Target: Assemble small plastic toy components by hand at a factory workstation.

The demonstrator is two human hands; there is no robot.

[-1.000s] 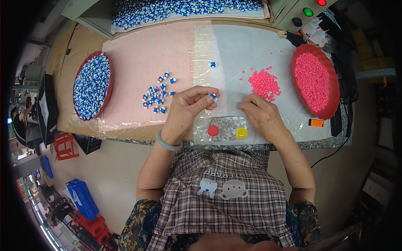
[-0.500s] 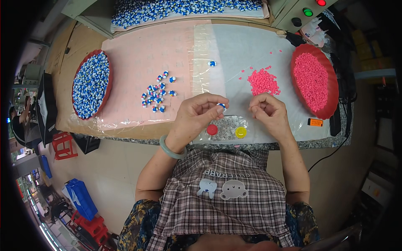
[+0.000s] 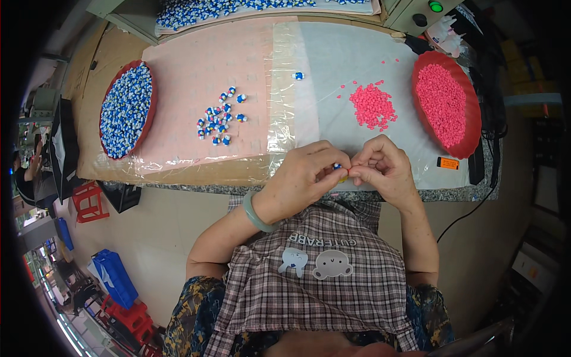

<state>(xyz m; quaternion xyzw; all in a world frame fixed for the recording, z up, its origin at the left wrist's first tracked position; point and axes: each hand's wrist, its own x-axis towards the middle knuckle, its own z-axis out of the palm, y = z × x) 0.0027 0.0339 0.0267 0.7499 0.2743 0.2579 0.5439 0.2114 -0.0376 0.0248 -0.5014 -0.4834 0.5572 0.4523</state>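
My left hand (image 3: pixel 308 177), with a pale green bangle on its wrist, pinches a tiny blue-and-white figurine (image 3: pixel 337 166) between thumb and fingertips. Against its fingertips, my right hand (image 3: pixel 383 174) is closed in a pinch at the figurine's side. A speck of pink shows between the fingertips, but the right fingers hide most of what they hold. Beyond my right hand lies a loose heap of small pink pieces (image 3: pixel 373 106). Several blue-and-white figurines (image 3: pixel 226 107), some with pink bits, lie on the pink sheet to the left. One more figurine (image 3: pixel 298 76) lies apart, farther back.
A red fluted bowl (image 3: pixel 154 113) of blue-and-white figurines stands at the left; another red bowl (image 3: pixel 474 122) of pink pieces stands at the right. An orange-and-black label (image 3: pixel 448 163) lies near it. A cabinet (image 3: pixel 410 21) with a figurine-filled tray borders the back.
My hands have come together, fingertips meeting over the front of the table. The left hand carried the figurine to the right. The view has shifted slightly, and the red lid is now hidden.
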